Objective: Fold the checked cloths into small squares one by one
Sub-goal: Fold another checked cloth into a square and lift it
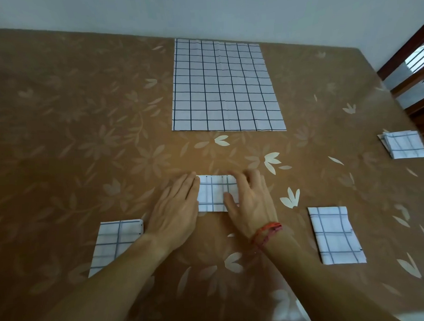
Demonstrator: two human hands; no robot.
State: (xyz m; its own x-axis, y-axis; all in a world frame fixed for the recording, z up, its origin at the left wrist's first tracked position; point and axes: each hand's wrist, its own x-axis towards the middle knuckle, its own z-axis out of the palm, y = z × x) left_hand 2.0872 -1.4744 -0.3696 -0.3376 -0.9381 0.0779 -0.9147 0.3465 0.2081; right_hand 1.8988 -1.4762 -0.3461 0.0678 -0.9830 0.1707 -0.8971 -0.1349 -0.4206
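Note:
A small folded checked cloth lies on the brown flowered bed sheet in front of me. My left hand lies flat with straight fingers along the cloth's left edge. My right hand presses flat on its right side, thumb across the cloth. A large unfolded checked cloth lies spread flat farther back. One folded cloth sits at the near left, another folded cloth at the near right, and a folded stack at the far right edge.
A white wall runs behind the bed. A dark wooden frame with glass stands at the right, past the bed's edge. A red thread band circles my right wrist.

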